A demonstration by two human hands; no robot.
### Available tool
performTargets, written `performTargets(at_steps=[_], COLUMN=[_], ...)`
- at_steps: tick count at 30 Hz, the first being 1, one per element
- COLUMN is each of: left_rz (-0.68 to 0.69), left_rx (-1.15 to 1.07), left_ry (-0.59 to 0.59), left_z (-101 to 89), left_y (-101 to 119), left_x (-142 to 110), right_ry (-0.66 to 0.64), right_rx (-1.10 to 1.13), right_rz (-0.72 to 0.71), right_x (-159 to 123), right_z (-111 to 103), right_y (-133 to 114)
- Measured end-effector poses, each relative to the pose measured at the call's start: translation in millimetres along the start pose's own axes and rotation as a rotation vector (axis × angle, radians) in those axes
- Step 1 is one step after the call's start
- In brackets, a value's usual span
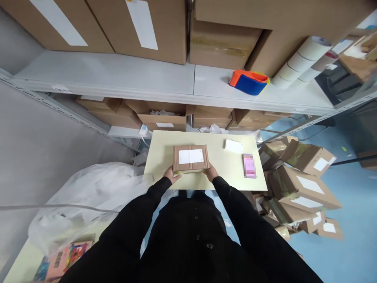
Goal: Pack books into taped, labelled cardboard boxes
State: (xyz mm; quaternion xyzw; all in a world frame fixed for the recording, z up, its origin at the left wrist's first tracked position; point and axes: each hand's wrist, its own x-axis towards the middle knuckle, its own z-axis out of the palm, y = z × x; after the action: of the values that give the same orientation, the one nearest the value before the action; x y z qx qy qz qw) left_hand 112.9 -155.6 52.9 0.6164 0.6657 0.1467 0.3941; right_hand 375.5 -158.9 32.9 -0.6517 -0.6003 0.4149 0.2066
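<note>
A small brown cardboard box point(190, 167) with a white label point(191, 156) on top sits at the near side of the pale yellow table point(160, 145). My left hand point(171, 174) grips its lower left corner, the thumb along the near side. At the lower right corner my right hand point(211, 173) holds it, most of its fingers hidden by the box. Farther right on the table lie a white stack of what look like labels point(233, 146) and a pink, blurred-out flat item point(249, 166).
A metal shelf point(118, 74) with large cartons stands beyond the table. On it are a blue and orange tape dispenser point(249, 81) and white rolls point(303, 61). Taped parcels point(303, 184) pile up at the right. Clear plastic wrapping point(88, 192) lies at the left.
</note>
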Motion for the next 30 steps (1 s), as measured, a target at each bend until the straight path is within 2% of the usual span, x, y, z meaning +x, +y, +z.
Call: performTargets(at_steps=[4, 7, 13, 21, 30], left_rz=[0.042, 0.070, 0.044, -0.055, -0.099], left_rx=[0.035, 0.082, 0.122, 0.088, 0.109], left_ry=[0.013, 0.015, -0.035, -0.059, 0.043], left_z=[-16.4, -24.7, -21.4, -1.8, -2.0], left_y=[7.3, 19.9, 41.8, 51.2, 72.5], left_x=[6.3, 12.0, 14.3, 12.4, 8.6], right_ry=[0.043, 0.110, 0.145, 0.143, 0.096], right_rx=[-0.076, -0.157, -0.213, -0.152, -0.062], right_rz=[0.059, 0.158, 0.291, 0.364, 0.265], right_x=[-20.5, -32.1, -42.2, -32.2, -14.1], right_z=[-22.6, -40.3, -53.5, -45.4, -49.8], right_y=[-15.3, -28.4, -45.3, -29.7, -7.4])
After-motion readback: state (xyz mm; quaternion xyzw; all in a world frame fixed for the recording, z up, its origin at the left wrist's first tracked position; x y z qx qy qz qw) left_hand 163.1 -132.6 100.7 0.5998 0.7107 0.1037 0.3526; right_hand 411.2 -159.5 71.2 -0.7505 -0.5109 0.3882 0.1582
